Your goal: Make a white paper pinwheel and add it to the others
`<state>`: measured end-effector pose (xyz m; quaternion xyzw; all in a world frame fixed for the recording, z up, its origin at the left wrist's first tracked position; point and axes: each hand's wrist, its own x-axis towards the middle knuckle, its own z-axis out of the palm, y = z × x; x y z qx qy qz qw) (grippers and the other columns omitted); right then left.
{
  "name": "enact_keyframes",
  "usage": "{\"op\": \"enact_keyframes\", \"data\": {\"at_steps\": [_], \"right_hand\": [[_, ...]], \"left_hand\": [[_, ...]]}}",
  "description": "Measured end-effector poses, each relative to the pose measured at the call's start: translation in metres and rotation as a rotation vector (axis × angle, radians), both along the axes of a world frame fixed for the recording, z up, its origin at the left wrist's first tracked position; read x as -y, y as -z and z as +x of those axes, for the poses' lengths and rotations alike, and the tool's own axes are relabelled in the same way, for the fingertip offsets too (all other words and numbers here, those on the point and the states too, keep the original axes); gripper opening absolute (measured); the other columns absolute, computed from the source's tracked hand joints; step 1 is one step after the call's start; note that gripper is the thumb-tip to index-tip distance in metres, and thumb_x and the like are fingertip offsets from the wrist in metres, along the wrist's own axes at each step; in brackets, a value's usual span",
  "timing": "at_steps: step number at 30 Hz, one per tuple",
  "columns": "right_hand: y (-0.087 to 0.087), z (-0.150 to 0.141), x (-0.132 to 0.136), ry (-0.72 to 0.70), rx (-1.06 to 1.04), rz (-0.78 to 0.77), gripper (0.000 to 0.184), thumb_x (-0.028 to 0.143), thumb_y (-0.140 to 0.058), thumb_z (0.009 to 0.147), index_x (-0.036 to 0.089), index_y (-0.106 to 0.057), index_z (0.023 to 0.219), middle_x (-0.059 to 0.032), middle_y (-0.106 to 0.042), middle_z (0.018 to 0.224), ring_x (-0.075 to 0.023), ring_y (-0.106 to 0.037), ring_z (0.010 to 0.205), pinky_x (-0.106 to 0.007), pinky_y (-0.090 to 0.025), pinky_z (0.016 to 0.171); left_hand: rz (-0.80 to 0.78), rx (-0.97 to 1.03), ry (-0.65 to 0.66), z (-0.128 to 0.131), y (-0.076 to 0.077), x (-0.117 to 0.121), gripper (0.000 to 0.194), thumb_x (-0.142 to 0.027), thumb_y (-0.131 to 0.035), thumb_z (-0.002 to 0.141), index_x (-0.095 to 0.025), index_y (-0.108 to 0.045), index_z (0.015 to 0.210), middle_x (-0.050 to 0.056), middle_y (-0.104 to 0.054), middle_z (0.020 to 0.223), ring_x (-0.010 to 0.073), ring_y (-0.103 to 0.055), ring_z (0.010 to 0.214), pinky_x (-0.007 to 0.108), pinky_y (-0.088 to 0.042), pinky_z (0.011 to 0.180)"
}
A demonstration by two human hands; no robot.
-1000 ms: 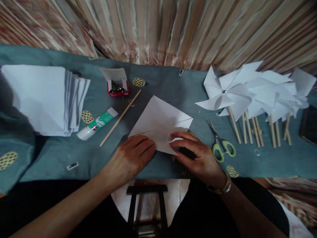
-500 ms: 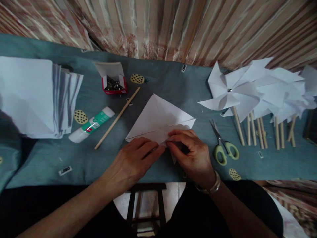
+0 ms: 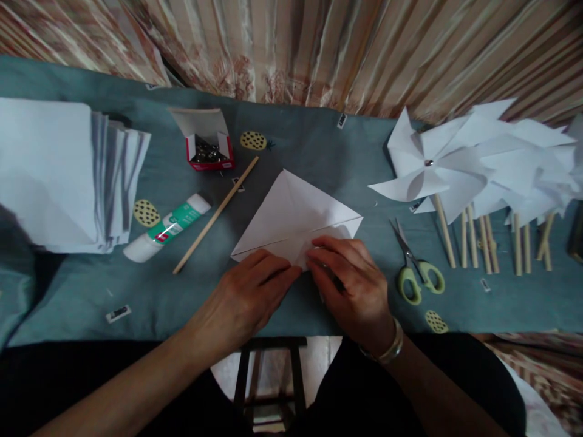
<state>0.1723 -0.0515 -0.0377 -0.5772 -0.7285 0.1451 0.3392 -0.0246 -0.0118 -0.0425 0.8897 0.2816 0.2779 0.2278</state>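
Note:
A white paper sheet [image 3: 294, 215], folded into a triangle, lies on the teal cloth in front of me. My left hand [image 3: 248, 297] rests flat on its near left corner, fingers stretched out together. My right hand [image 3: 353, 285] sits on the near right part, its fingers curled down and pinching the paper's near edge where the two hands meet. The near tip of the sheet is hidden under both hands.
A stack of white paper [image 3: 59, 176] lies at the left. A glue stick [image 3: 166, 229], a wooden stick [image 3: 216, 214] and a red box of pins [image 3: 209, 150] lie beyond my left hand. Green-handled scissors [image 3: 416, 267] and several finished paper pinwheels [image 3: 473, 167] on sticks are at the right.
My right hand moved left across the paper until its fingertips met the left hand, and its fingers curled onto the near edge. The view shifted slightly.

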Motion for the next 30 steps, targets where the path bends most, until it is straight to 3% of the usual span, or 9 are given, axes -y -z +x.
{"op": "enact_keyframes", "data": {"at_steps": [8, 23, 30], "right_hand": [[0.0059, -0.0016, 0.0024, -0.034, 0.163, 0.08, 0.025, 0.006, -0.058, 0.094, 0.017, -0.072, 0.112, -0.0146, -0.071, 0.121, -0.0268, -0.065, 0.108, -0.046, -0.059, 0.094], [0.0048, -0.0036, -0.0005, -0.055, 0.211, 0.134, 0.02, 0.003, -0.062, 0.091, 0.005, -0.075, 0.106, -0.0205, -0.071, 0.118, -0.0292, -0.063, 0.108, -0.046, -0.06, 0.094], [0.0044, -0.0045, 0.0, -0.059, 0.222, 0.143, 0.019, 0.004, -0.063, 0.09, 0.006, -0.075, 0.105, -0.0194, -0.072, 0.117, -0.0292, -0.064, 0.108, -0.046, -0.06, 0.094]], "left_hand": [[0.067, -0.039, -0.043, 0.0012, 0.0, -0.0009, 0.019, -0.012, -0.048, 0.1, -0.012, -0.065, 0.107, 0.007, -0.071, 0.093, 0.0148, -0.067, 0.081, 0.027, -0.062, 0.073], [0.048, -0.036, -0.057, 0.0012, 0.0, -0.0016, 0.02, -0.013, -0.049, 0.099, -0.01, -0.069, 0.102, 0.007, -0.069, 0.088, 0.014, -0.067, 0.079, 0.024, -0.059, 0.072], [0.014, -0.013, -0.047, -0.0003, 0.0028, -0.0019, 0.019, -0.011, -0.052, 0.098, -0.009, -0.069, 0.105, 0.008, -0.069, 0.09, 0.0145, -0.067, 0.082, 0.024, -0.059, 0.074]]}}
